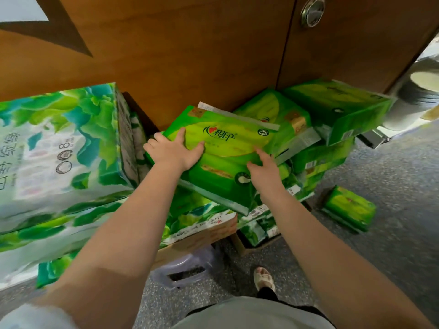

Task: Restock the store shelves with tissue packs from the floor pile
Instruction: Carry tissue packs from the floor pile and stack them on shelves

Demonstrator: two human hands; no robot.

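Note:
A large bright green tissue pack [228,143] lies tilted on top of the floor pile, in front of a wooden door. My left hand [172,150] rests on its upper left corner, with fingers and thumb spread flat across the wrapper. My right hand [264,170] holds the pack's right edge: forefinger and thumb lie on top, and the other fingers go over the side out of sight. More green packs [339,108] are heaped behind and to the right. One small pack [349,210] lies alone on the floor.
Big leaf-printed tissue bales [59,148] are stacked at the left, with a cardboard box [199,236] below the pile. A clear plastic stool [187,267] stands near my foot [263,279]. The wooden door [190,48] closes off the back. Grey speckled floor [392,245] spreads to the right.

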